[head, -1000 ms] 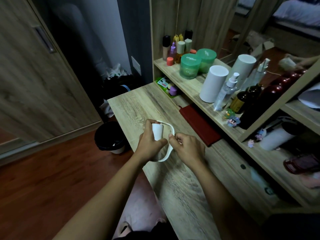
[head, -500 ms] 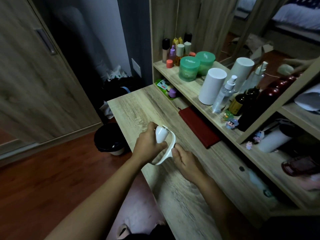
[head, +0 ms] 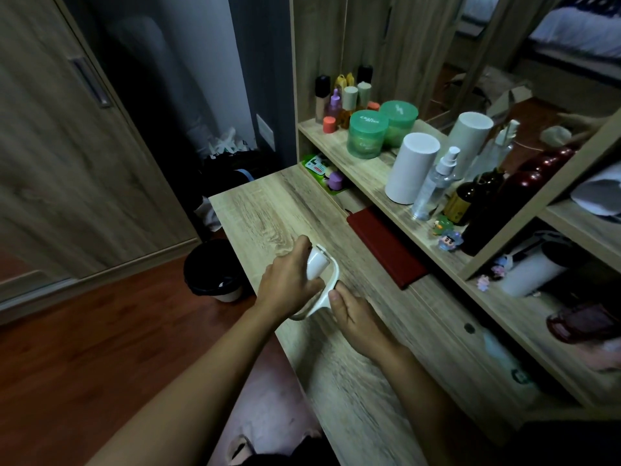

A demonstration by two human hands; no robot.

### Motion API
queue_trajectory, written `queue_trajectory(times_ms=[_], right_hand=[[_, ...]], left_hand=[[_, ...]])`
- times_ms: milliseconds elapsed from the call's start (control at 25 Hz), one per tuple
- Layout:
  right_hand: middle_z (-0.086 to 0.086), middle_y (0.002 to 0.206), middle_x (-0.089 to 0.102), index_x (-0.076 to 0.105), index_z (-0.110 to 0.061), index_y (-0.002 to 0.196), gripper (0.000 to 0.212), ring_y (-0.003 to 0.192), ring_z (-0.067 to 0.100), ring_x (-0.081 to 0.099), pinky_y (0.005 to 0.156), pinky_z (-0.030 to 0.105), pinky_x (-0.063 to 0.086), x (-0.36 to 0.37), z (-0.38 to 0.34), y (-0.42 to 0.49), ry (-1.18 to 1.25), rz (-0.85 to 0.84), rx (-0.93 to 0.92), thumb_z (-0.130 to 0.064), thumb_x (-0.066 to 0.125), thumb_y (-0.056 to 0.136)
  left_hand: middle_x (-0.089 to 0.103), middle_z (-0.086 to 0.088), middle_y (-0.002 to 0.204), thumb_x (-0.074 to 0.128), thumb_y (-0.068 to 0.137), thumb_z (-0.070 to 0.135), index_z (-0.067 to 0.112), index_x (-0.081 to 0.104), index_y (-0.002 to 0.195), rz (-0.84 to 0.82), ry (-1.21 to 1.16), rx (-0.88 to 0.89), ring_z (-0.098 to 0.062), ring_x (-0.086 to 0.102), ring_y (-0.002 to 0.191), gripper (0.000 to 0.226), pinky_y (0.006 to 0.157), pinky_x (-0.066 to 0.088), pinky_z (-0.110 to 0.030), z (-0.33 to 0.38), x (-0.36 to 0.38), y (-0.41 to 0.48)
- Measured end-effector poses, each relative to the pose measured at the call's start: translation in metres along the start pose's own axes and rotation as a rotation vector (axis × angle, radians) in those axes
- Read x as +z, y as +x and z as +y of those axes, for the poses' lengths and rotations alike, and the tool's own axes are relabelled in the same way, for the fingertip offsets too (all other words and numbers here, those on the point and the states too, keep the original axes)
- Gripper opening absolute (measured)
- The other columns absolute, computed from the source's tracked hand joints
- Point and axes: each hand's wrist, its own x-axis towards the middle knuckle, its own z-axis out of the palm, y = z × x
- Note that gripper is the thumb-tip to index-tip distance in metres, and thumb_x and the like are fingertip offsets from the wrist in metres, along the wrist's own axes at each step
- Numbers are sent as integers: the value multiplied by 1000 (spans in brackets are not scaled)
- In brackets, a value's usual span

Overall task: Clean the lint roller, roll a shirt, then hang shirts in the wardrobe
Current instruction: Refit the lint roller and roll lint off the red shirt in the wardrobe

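While the lint roller [head: 317, 265] is held just above the wooden desk [head: 268, 210], the left hand [head: 285, 287] wraps its fingers round the white roll, thumb and fingertips clamped on the paper. That hold probably keeps the roll from spinning so a used sheet can be peeled off. The right hand [head: 356, 317] sits just beside it with its thumb laid against the curved white handle. Its other fingers are tucked under and hidden, so I cannot tell whether it truly grips the handle or only steadies it. Cleaning the roller looks to be the step in hand. No shirt is in sight, and the wardrobe door [head: 67, 146] stands well apart to the left.

A black waste bin [head: 215, 270] with a dark liner stands on the floor right at the desk's end, near enough to take a dirty sheet; what lies inside is too dark to make out. On the shelf above the desk, two green jars [head: 368, 134] have their lids on. A white cylinder [head: 411, 168] stands upright near them, and a clear spray bottle [head: 435, 186] just beside it looks nearly empty. Next to that is a brown bottle [head: 465, 200]. A dark red notebook [head: 386, 247] lies flat under the shelf edge, apart from both hands
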Motion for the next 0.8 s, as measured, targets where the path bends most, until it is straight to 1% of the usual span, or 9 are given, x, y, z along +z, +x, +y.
queue_trajectory(times_ms=[120, 240, 320, 400, 440, 520, 600, 640, 800], right_hand=[[-2, 72, 59, 52, -22, 98, 33, 68, 14, 58, 63, 39, 45, -1, 2, -3, -26, 6, 1, -45, 28, 94], [-6, 70, 59, 51, -27, 96, 33, 68, 14, 59, 64, 40, 46, -2, -1, -2, -6, 12, 15, -50, 27, 93], [-10, 68, 58, 50, -28, 95, 37, 66, 9, 58, 64, 40, 46, -3, -1, 1, -8, 56, 18, -56, 26, 89], [-16, 68, 59, 50, -32, 91, 33, 62, 2, 55, 64, 38, 46, -4, 2, 4, 61, 133, 37, -56, 28, 89], [-19, 68, 59, 51, -35, 89, 27, 61, 1, 53, 65, 38, 46, -5, 2, 6, 121, 178, 51, -53, 30, 90], [-17, 67, 59, 51, -37, 84, 21, 58, 1, 52, 64, 40, 46, -9, 1, 10, 186, 252, 75, -45, 34, 93], [-14, 68, 60, 52, -35, 83, 22, 60, 3, 55, 67, 45, 50, -11, -3, 14, 213, 276, 74, -42, 34, 95], [-10, 71, 62, 53, -34, 86, 24, 65, 8, 59, 71, 49, 51, -12, -5, 15, 231, 277, 73, -46, 34, 94], [17, 85, 63, 54, -29, 93, 39, 78, 28, 62, 77, 57, 49, -10, -8, 18, 255, 318, 72, -60, 31, 84]], left_hand=[[59, -7, 81, 64, 71, 24, 18, 36, 101, -16, -22, -8, -33, 57, 71, 42, 60, 42, -38, 2, -1, 1], [62, -9, 88, 66, 74, 28, 18, 37, 107, -67, -1, -14, -34, 60, 79, 45, 67, 48, -41, 1, -1, 3], [62, -7, 111, 68, 77, 35, 22, 37, 120, -137, -124, -38, -30, 60, 100, 54, 81, 49, -39, -2, -5, 7], [50, -4, 135, 62, 84, 42, 20, 36, 134, -85, -264, -17, -20, 51, 120, 61, 96, 42, -32, -5, -15, 8], [47, -3, 139, 53, 88, 47, 17, 38, 136, 20, -257, 59, -17, 47, 123, 59, 98, 39, -30, -6, -21, 5], [49, -5, 139, 35, 94, 52, 12, 44, 134, 153, -25, 367, -16, 43, 127, 57, 102, 37, -35, -9, -28, -3], [49, -4, 141, 28, 96, 50, 14, 45, 134, 99, 314, 698, -18, 41, 133, 56, 106, 33, -38, -19, -22, -10], [48, -4, 142, 24, 96, 52, 15, 44, 136, 58, 400, 732, -19, 40, 134, 57, 107, 32, -40, -25, -20, -10], [33, -8, 151, -2, 88, 65, 13, 31, 144, 73, 166, 186, -22, 23, 143, 84, 115, 24, -42, -35, -37, 6]])
